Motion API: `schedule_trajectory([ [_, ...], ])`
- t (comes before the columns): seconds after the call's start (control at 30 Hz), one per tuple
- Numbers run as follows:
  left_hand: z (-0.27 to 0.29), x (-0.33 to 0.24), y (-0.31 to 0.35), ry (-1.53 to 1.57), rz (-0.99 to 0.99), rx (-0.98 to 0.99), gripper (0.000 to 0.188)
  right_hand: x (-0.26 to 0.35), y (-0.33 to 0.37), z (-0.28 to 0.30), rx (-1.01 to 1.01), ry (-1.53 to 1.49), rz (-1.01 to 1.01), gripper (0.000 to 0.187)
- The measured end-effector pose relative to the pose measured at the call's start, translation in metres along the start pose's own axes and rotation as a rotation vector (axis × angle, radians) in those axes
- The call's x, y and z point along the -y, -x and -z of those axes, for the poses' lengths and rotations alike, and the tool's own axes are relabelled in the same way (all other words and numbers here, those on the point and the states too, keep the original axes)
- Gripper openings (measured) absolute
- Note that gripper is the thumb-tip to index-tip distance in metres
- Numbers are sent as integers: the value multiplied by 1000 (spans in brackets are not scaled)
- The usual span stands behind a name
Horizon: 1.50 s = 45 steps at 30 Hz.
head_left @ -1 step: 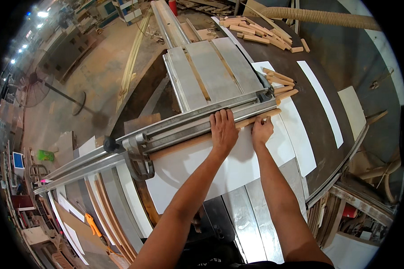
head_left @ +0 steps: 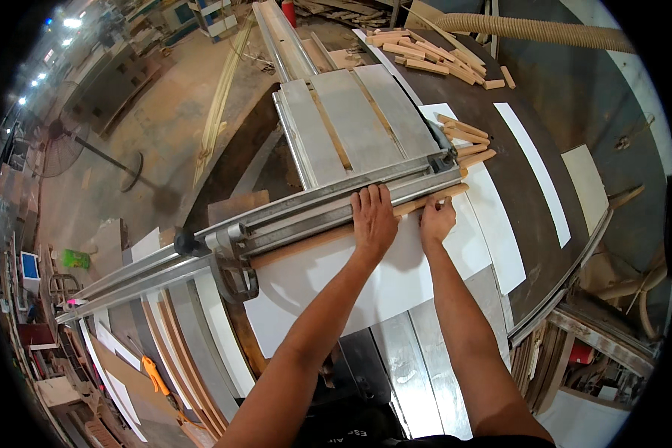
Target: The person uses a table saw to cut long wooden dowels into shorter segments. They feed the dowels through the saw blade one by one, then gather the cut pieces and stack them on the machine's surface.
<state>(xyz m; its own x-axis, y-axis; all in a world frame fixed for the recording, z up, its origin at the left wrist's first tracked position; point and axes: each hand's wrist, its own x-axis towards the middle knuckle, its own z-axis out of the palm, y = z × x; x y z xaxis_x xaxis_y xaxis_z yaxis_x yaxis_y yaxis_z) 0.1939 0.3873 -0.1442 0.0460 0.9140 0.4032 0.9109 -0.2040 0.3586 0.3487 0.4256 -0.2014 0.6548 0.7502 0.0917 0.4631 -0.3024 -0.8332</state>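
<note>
A long, narrow wooden strip (head_left: 306, 245) lies against the metal fence (head_left: 418, 184) of a sliding table saw, over a white board (head_left: 325, 287). My left hand (head_left: 375, 222) presses on the strip near its middle, its fingers curled over it and reaching the fence. Closer to the strip's right end, my right hand (head_left: 437, 221) is closed with the fingertips pinching at its near edge. Short cut wooden pieces (head_left: 463, 133) rest just past the fence's right end. Part of the strip is hidden beneath my left hand.
A metal stop with a looped handle (head_left: 231, 261) sits on the fence to the left. More cut wooden pieces (head_left: 433, 56) are heaped on the dark table (head_left: 530, 123). An orange-handled tool (head_left: 155, 375) lies lower left; a fan (head_left: 60, 142) stands beyond.
</note>
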Motion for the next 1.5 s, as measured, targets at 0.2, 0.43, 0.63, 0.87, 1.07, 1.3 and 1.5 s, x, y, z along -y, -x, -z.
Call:
schedule_trajectory([
  [0.2, -14, 14, 3, -47, 20, 41, 74, 0, 8, -11, -40, 104, 89, 42],
  [0.43, -35, 12, 12, -46, -22, 1, 72, -19, 7, -8, -126, 174, 98, 40],
  [0.63, -11, 12, 12, -73, -43, -4, 76, 14, 23, -1, -70, 115, 72, 62],
  [0.87, -5, 2, 8, -33, -43, 122, 79, 5, 12, 5, -41, 173, 103, 59],
  [1.07, -15, 5, 15, -298, -292, 53, 79, -29, -17, 10, -36, 156, 219, 54],
  [1.3, 25, 51, 123, -69, -172, 238, 66, -42, 12, 66, 184, 328, 210, 55],
  [1.5, 53, 10, 187, -58, -188, 303, 25, -77, 57, 146, 117, 445, 158, 59],
])
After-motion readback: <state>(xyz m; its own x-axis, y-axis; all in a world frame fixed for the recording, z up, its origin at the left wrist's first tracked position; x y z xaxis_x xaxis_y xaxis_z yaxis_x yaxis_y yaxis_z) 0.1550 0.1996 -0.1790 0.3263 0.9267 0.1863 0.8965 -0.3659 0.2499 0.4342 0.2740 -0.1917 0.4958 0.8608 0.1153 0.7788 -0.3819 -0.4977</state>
